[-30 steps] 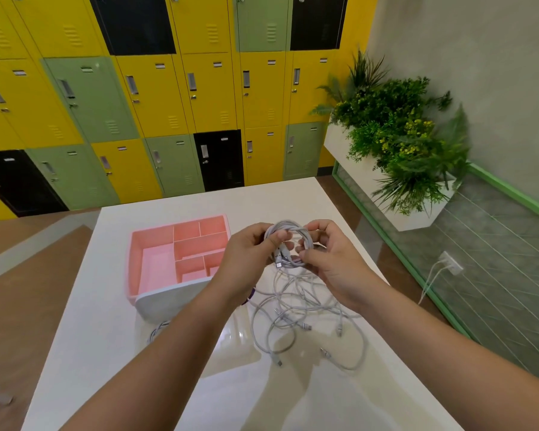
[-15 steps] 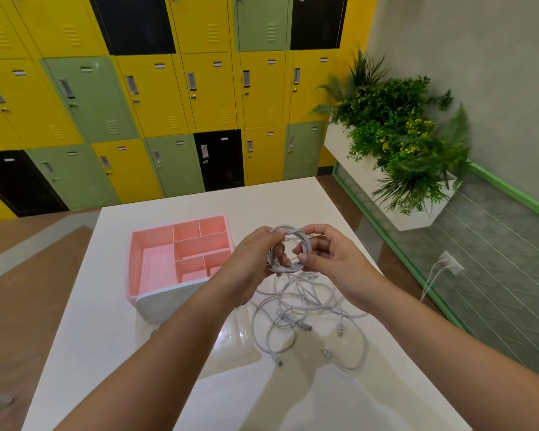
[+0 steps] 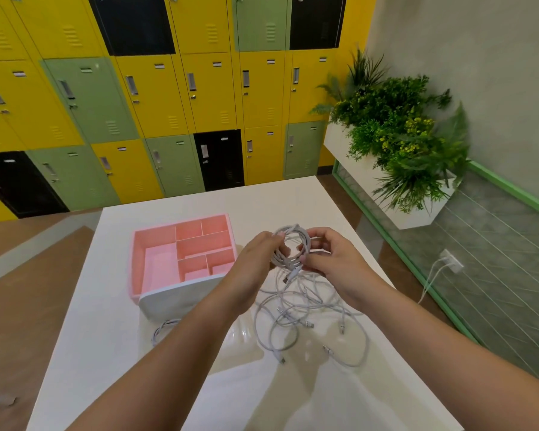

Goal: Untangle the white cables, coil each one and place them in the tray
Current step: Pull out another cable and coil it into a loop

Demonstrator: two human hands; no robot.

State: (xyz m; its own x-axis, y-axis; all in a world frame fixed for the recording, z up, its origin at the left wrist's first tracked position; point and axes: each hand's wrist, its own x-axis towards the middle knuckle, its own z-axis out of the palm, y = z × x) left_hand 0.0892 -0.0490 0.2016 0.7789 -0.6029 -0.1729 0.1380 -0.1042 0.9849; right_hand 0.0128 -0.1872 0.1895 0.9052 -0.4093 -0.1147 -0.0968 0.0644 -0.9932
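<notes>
A coiled white cable (image 3: pixel 294 234) is held upright above the table between both hands. My left hand (image 3: pixel 255 259) grips its left side and my right hand (image 3: pixel 333 259) pinches its right side, with one plug end hanging below. Under the hands a tangle of white cables (image 3: pixel 308 321) lies loose on the white table (image 3: pixel 106 353). The pink tray (image 3: pixel 137 269) with several compartments stands to the left of my hands, and nothing shows in them. Another white cable (image 3: pixel 162 329) lies by the tray's near corner, partly hidden by my left forearm.
The table's right edge runs close to the cable tangle. Beyond it are a green-framed glass partition and a white planter (image 3: pixel 395 157) with green plants. Yellow, green and black lockers (image 3: pixel 168 88) fill the back wall.
The coil has stayed between both hands. My fingers have shifted around it, and the loose plug end now hangs below the coil.
</notes>
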